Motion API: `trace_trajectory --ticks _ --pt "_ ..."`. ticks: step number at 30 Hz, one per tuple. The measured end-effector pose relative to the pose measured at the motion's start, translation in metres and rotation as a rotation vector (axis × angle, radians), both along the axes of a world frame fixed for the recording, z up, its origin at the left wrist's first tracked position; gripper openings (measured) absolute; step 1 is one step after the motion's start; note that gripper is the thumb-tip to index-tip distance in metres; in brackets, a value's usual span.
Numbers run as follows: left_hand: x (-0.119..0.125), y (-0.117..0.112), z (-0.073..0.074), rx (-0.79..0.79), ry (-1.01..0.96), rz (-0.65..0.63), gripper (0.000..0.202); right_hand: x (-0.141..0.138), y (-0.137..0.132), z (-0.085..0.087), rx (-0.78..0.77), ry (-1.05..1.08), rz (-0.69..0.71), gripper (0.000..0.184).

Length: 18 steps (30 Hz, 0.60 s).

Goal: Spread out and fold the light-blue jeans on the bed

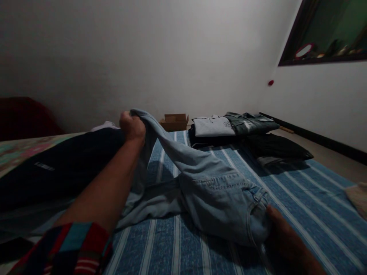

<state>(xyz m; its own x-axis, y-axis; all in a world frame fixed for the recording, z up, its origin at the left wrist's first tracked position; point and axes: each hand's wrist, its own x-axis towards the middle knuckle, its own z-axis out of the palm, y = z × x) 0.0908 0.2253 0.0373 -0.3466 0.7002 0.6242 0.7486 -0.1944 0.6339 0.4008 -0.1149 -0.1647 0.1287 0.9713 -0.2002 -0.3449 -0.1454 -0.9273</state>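
Observation:
A pair of light blue jeans (206, 164) stretches between my two hands above a blue striped bedsheet (163, 252). My left hand (132, 126) is closed in a fist on one leg and lifts it well off the bed. At the waist end, on the right, my right hand (282, 233) grips the waistband; its fingers are partly hidden by the denim and in shadow. The other leg trails down onto the sheet toward the left. Dark navy clothing (71, 164) lies left of the jeans, partly behind my left forearm.
Folded clothes stand at the back right: a light grey garment (213, 127), a dark denim one (252, 123) and a black one (282, 147). A cardboard box (174, 122) sits by the wall. Beige cloth (358, 196) lies at the right edge.

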Motion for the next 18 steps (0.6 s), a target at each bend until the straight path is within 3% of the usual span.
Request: trace_trajectory --ticks 4,8,12,15,18 --pt "0.038 -0.017 -0.030 -0.120 0.235 -0.132 0.037 -0.010 0.000 0.013 0.029 -0.049 0.076 0.048" --pt "0.074 -0.047 -0.069 -0.347 0.614 -0.533 0.022 -0.013 0.000 0.021 0.075 -0.102 0.151 0.054" --pt "0.104 -0.068 -0.094 -0.555 0.849 -0.846 0.024 -0.011 0.001 0.017 0.073 -0.117 0.212 0.058" --pt "0.121 -0.071 -0.104 -0.689 0.959 -0.939 0.036 -0.007 0.000 0.013 0.074 -0.222 0.214 0.065" --pt "0.131 -0.066 -0.109 -0.798 1.021 -0.951 0.051 -0.003 -0.004 0.011 0.089 -0.344 0.172 0.068"
